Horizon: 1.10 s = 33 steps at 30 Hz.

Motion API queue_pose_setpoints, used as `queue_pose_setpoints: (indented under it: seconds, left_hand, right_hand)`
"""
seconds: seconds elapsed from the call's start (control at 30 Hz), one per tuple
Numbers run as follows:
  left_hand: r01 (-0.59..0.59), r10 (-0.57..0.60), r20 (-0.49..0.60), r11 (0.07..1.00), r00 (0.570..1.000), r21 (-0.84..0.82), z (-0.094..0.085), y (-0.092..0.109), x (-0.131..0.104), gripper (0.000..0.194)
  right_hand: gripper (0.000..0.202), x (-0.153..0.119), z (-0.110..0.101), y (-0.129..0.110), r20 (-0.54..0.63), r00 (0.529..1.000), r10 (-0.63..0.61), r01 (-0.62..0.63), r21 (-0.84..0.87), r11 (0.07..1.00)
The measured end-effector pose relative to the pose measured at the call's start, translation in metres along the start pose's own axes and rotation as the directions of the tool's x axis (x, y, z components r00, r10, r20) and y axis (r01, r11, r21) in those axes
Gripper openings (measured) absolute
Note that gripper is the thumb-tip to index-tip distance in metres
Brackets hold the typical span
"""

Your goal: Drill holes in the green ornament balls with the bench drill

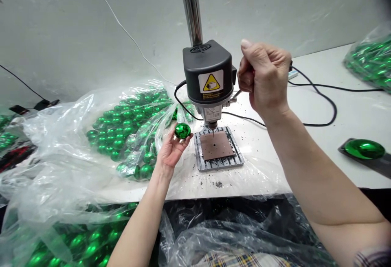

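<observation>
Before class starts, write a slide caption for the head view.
Left hand holds a shiny green ball beside a black-housed drill press; right hand grips its metal lever.

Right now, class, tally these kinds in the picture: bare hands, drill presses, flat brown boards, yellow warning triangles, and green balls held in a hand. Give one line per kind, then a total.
Bare hands: 2 (left hand, right hand)
Drill press: 1
Brown board: 1
Yellow warning triangle: 1
Held green ball: 1
Total: 6
</observation>
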<state>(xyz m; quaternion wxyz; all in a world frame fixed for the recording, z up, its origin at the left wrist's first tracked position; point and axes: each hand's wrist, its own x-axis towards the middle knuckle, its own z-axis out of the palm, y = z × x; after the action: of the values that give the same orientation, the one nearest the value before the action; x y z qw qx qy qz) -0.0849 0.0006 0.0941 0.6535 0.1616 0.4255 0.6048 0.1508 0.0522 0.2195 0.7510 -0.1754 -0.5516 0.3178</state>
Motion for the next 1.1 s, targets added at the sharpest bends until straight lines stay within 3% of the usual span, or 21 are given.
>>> queue_pose_setpoints:
  seconds: [0.13,0.23,0.37,0.43,0.53,0.63,0.83,1.03,1.1]
  left_hand:
    - [0.060,-0.061,-0.007,0.991,0.998,-0.120,0.010,-0.013,0.000,0.027]
    - [0.055,-0.056,-0.013,0.996,0.998,-0.070,0.012,-0.025,0.006,0.022]
    - [-0.157,0.156,0.020,0.975,0.988,0.159,0.007,-0.047,0.022,0.032]
    - [-0.279,0.277,0.051,0.911,0.960,0.304,0.004,-0.058,0.030,0.044]
    - [-0.397,0.361,0.167,0.794,0.917,0.460,0.003,-0.074,0.037,0.055]
    - [-0.447,0.366,0.256,0.735,0.895,0.510,0.006,-0.087,0.038,0.056]
    - [-0.523,0.421,0.316,0.600,0.850,0.605,0.006,-0.102,0.038,0.049]
    - [-0.611,0.433,0.442,0.430,0.786,0.665,0.000,-0.108,0.035,0.049]
    - [-0.613,0.421,0.459,0.389,0.782,0.687,0.002,-0.109,0.032,0.048]
  right_hand:
    - [0.053,0.000,-0.001,0.000,0.007,1.000,0.022,-0.021,-0.062,0.998]
    - [0.055,0.001,-0.002,0.001,0.022,1.000,0.018,-0.016,-0.106,0.994]
    - [0.059,0.002,-0.003,0.004,0.041,0.999,0.017,-0.011,-0.150,0.989]
    - [0.060,0.003,-0.003,0.005,0.034,0.999,0.018,-0.013,-0.151,0.988]
    - [0.063,0.003,-0.002,0.006,0.023,0.999,0.037,-0.033,-0.170,0.985]
    - [0.065,0.004,-0.002,0.006,0.021,0.998,0.057,-0.052,-0.184,0.982]
    - [0.064,0.004,-0.004,0.007,0.038,0.997,0.068,-0.061,-0.166,0.984]
    - [0.066,0.005,-0.003,0.007,0.033,0.999,0.035,-0.031,-0.111,0.993]
    - [0.067,0.004,-0.002,0.006,0.022,0.999,0.025,-0.023,-0.093,0.995]
